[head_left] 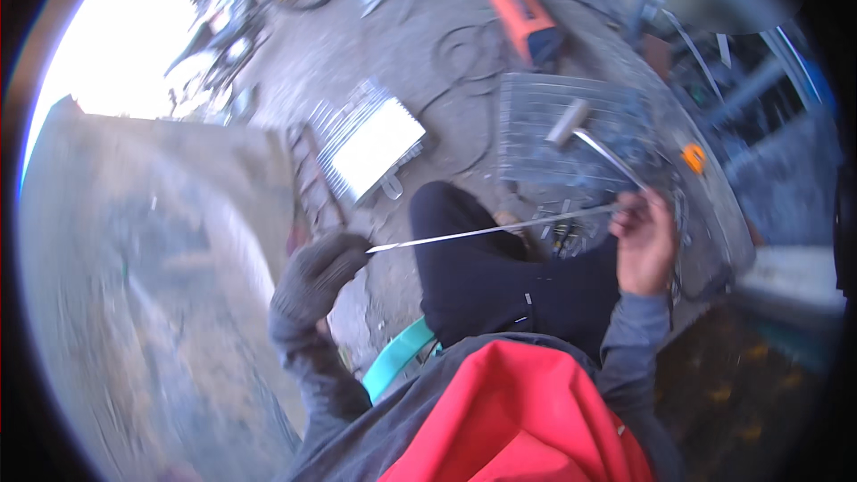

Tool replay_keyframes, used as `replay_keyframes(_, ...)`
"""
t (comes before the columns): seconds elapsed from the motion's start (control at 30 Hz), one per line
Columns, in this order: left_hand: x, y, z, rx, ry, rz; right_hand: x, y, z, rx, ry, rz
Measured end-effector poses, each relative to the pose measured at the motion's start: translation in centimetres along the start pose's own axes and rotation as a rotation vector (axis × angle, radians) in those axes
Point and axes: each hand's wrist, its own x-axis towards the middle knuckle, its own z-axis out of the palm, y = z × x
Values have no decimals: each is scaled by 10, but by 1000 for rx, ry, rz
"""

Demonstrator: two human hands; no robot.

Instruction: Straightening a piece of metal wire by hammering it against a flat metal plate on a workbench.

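A thin, pale rod [500, 228] is held slightly aslant across the dark-trousered lap, between the two hands. Its left end is gripped by the closed fingers of the left hand [321, 275], which is covered by a grey knitted glove; its right end is pinched between thumb and fingers of the bare right hand [644, 236]. A hammer-shaped tool [568, 122] is laid over a slatted metal panel [536, 147], its handle directed toward the right fingertips; whether contact is made cannot be told. An orange-and-black machine [524, 25] is seen beyond.
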Motion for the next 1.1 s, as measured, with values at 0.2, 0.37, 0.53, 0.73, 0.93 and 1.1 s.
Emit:
replay_keyframes(0.2,22,7,88,4,34,553,12,-63,-78,35,187,-317)
replay_keyframes(0.37,-8,27,193,-287,-141,569,44,-179,-180,153,175,-446)
replay_keyframes(0.53,2,35,197,-393,-417,697,41,-249,-245,-7,231,-825)
replay_keyframes(0.73,27,42,164,-403,-222,743,13,-227,-161,76,-18,-720)
replay_keyframes(0.93,61,44,128,-176,176,822,11,-209,-145,-280,78,-627)
replay_keyframes(1.1,65,36,119,-185,190,837,11,-183,-126,-368,194,-592)
